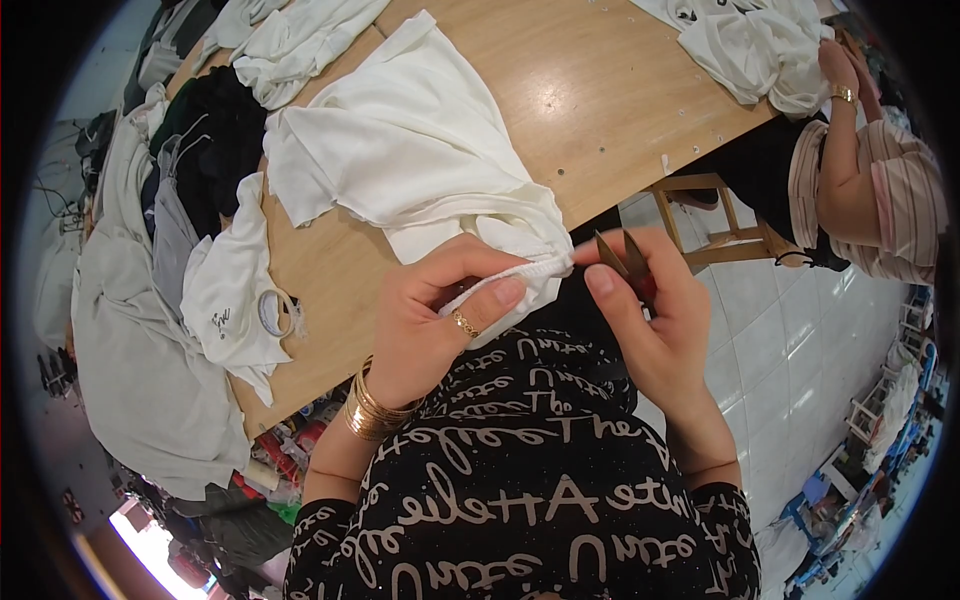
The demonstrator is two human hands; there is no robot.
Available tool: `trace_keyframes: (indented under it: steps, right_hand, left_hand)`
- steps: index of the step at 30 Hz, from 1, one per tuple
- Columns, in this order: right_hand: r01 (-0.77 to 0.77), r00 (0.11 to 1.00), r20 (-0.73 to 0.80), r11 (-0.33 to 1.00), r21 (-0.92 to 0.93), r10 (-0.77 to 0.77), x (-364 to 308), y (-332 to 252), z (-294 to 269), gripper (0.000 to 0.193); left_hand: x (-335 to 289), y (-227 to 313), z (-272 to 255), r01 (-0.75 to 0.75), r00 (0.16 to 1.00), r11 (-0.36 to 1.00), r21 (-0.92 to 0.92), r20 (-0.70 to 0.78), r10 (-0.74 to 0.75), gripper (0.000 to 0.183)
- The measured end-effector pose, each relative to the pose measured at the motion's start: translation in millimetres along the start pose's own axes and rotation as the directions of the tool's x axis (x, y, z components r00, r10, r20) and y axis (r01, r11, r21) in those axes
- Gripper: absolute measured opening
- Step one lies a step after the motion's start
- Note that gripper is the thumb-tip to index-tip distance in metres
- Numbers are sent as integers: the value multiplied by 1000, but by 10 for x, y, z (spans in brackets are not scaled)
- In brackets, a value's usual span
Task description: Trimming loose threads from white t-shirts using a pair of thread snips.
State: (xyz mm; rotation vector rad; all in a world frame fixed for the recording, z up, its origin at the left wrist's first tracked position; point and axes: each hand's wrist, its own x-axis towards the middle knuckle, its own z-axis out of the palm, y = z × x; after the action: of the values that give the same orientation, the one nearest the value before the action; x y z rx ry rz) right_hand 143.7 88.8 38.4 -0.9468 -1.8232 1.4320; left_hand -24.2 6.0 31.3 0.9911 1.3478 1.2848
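A white garment lies spread over the table edge, its near end raised toward me. My left hand is closed on its ribbed or seamed edge, the thumb lying along the fold. Thread snips with two dark pointed blades, apart at the tips, sit in my right hand. The right index fingertip is at the end of the same white edge, touching or nearly touching it. The snips' handle is mostly hidden in my palm.
The wooden table carries white cloth, dark clothes and a tape roll at left. A grey cloth hangs over its side. At right, another person handles a white garment beside a wooden stool.
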Motion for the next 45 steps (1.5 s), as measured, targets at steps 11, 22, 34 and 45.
trace_keyframes:
  steps: [11,22,34,45]
  right_hand:
    - [48,982,186,981,-187,-13,-69,-50,38,11]
    - [58,986,164,985,-164,-31,-75,-48,62,11]
    - [29,985,173,990,-137,-5,-62,-42,49,14]
    - [-361,906,321,900,245,276,-3,-87,7,15]
  left_hand:
    - [4,6,22,17,1000,996,-86,3,-17,15]
    - [-9,-9,14,16,1000,995,-102,5,-16,15]
    - [5,4,18,19,1000,996,-89,19,-18,15]
    - [24,49,61,36,999,991,-132,1,-36,14]
